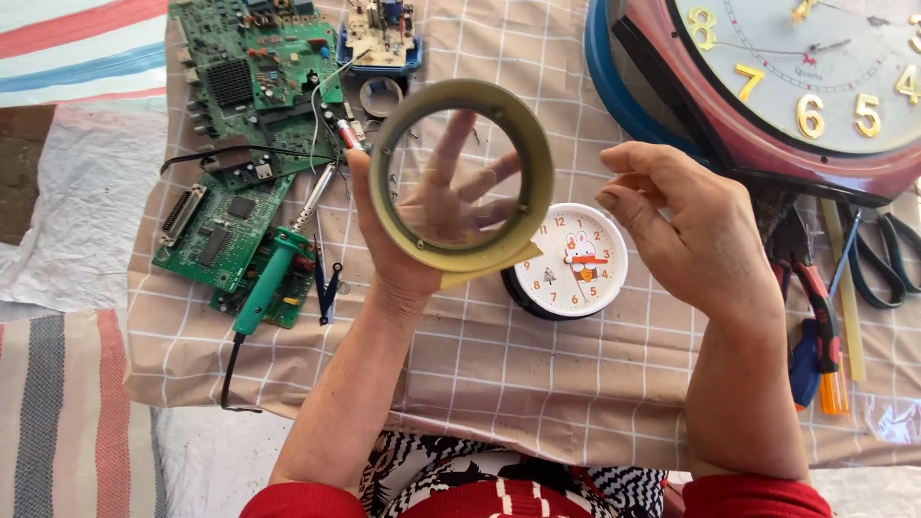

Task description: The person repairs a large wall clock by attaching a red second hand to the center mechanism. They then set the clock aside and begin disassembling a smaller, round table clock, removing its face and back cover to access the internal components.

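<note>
1. Our left hand (422, 216) grips the round clock cover (461, 176), a yellowish ring with clear glass, raised upright over the checked cloth (537, 374); fingers show through the glass.
2. Our right hand (686, 225) is loosely curled, holds nothing, and hovers just right of the cover.
3. The small white clock (574, 261) lies face up on the cloth, below and behind the cover, with no front on.
4. Judged progress: cover is off the clock and in hand; the clock dial is bare, and nothing is refitted yet.
5. Nearby: green circuit boards (251, 125), soldering iron (273, 278), big wall clock (806, 77), pliers (811, 288).
</note>
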